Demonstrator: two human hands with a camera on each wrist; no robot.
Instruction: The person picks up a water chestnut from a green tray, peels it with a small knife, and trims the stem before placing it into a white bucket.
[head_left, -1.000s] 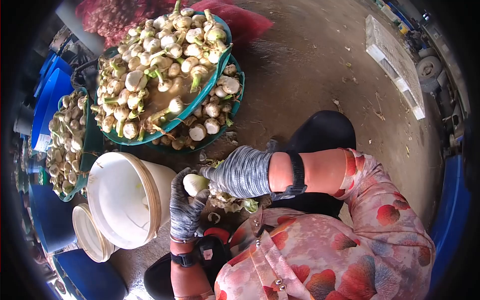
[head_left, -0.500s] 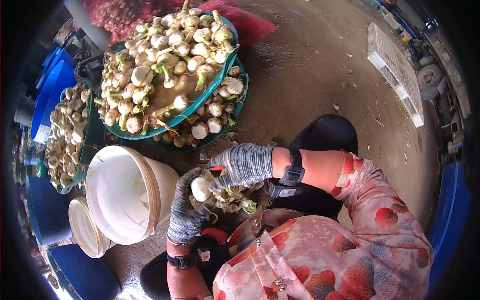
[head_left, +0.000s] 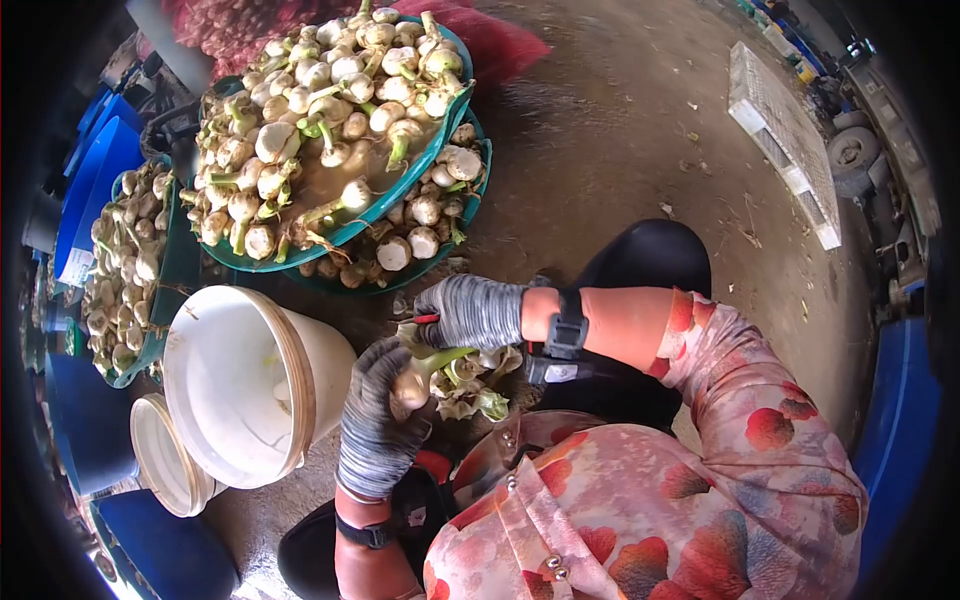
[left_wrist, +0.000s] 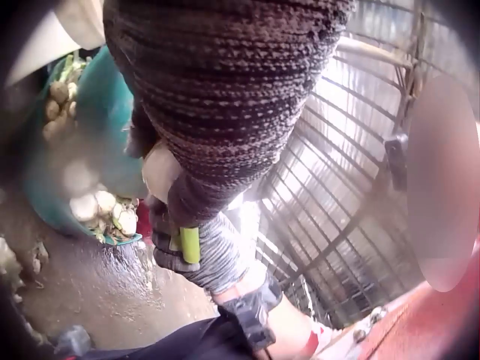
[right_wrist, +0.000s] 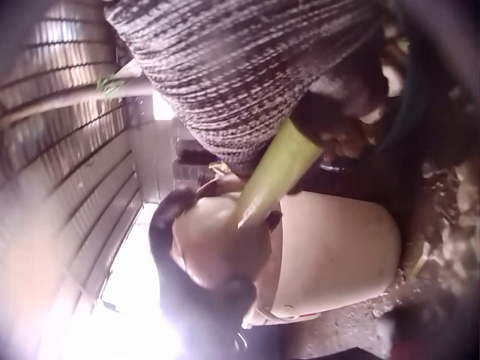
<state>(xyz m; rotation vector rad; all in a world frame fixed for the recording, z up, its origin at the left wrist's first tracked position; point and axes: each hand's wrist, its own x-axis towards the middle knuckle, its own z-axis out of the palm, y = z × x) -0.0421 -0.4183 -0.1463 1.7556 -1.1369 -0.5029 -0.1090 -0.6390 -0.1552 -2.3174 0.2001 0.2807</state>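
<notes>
My gloved left hand (head_left: 375, 430) grips a garlic bulb (head_left: 411, 385), whose thick green stalk (head_left: 447, 357) points to the right. In the right wrist view the stalk (right_wrist: 279, 169) runs from the pale bulb (right_wrist: 217, 244) up to the right glove. My gloved right hand (head_left: 470, 310) is curled round a small tool with a red handle (head_left: 427, 318), just above the stalk; the tool's working end is hidden. Beneath the hands lies a heap of leafy peelings (head_left: 480, 385). Between the left glove's fingers, part of the bulb (left_wrist: 159, 172) shows in the left wrist view.
A white bucket (head_left: 325, 360) stands left of the hands, with a smaller white tub (head_left: 165, 450) beside it. Teal-rimmed baskets (head_left: 440, 150) heaped with garlic are ahead. Blue tubs (head_left: 95, 210) line the left side. A white pallet (head_left: 785, 145) lies far right.
The right hand has moved off the bulb, slightly up. The bulb in the left hand showed a white face before; now its green stalk shows, pointing right.
</notes>
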